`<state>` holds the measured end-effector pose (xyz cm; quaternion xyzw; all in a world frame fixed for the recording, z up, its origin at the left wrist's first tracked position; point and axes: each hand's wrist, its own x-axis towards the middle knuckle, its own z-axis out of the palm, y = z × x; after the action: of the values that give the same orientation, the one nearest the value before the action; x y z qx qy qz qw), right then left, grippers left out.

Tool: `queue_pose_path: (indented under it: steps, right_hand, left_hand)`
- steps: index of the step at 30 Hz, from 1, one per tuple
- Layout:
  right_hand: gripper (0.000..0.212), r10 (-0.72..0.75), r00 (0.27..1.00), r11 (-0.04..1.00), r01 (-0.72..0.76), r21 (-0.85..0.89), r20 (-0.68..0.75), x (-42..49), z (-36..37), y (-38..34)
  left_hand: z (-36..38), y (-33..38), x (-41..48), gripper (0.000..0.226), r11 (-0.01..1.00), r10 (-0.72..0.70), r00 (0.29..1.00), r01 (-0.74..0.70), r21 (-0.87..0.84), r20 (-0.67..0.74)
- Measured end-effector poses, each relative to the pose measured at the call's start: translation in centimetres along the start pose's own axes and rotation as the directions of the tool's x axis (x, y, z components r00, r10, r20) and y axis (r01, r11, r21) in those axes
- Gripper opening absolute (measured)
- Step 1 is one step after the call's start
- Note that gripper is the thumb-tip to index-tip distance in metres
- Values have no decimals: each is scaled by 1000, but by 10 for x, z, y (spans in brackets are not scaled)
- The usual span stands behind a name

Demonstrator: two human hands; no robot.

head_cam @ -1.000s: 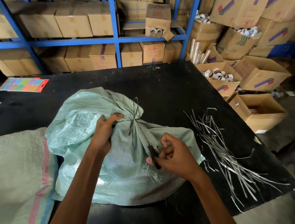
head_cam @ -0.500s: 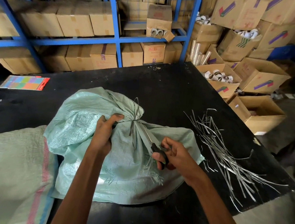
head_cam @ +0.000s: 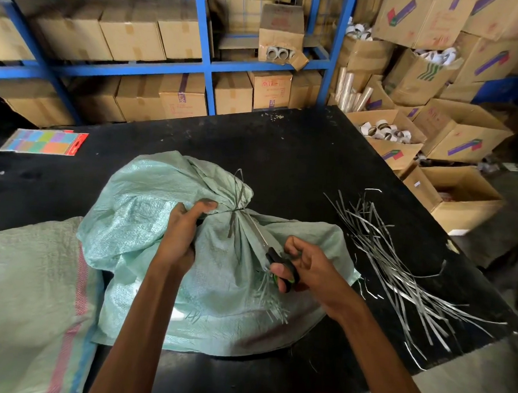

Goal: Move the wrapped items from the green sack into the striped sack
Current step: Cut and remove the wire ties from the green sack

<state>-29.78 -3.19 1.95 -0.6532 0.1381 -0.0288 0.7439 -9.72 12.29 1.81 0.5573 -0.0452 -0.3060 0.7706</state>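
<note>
The right hand (head_cam: 310, 271) has swung the scissors (head_cam: 277, 260) round since a second ago. The blades, then tucked under the palm, now point up along the cloth, their tip just beside the grey tie (head_cam: 236, 208) that cinches the neck of the green sack (head_cam: 138, 218). Its fingers (head_cam: 279, 271) are curled round the black handles. I cannot tell whether the blades are parted.

The left hand (head_cam: 183, 233) stays where it was. It grips a fold of the green sack right beside the tie, with the thumb stretched toward the knot and the other fingers bunched in the cloth.

The green sack lies mid-bench, tied shut and bulging, with no contents showing. The striped sack (head_cam: 27, 286) lies at its left edge, partly under it.

On the black bench (head_cam: 301, 156) to the right is a loose heap of grey strips (head_cam: 385, 262). A card of coloured squares (head_cam: 43, 142) sits at far left. Behind stand a blue rack (head_cam: 199, 67) and stacked cartons (head_cam: 461, 134).
</note>
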Motion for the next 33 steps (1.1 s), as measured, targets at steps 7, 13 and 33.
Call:
queue_pose_path:
  steps: [7, 13, 33]
  right_hand:
    - [53, -40, 999, 996, 39, -80, -2, 6, 3, 8]
    - [65, -216, 969, 888, 146, -435, -117, -1, 6, 7]
    - [60, -77, 995, 997, 76, -8, -65, 15, 9, 39]
  left_hand:
    - [-1, 0, 1, 56, 1000, 0, 1000, 0, 26, 10]
    - [3, 3, -1, 74, 996, 40, 999, -41, 73, 7]
    - [8, 0, -11, 43, 996, 70, 997, -67, 63, -39]
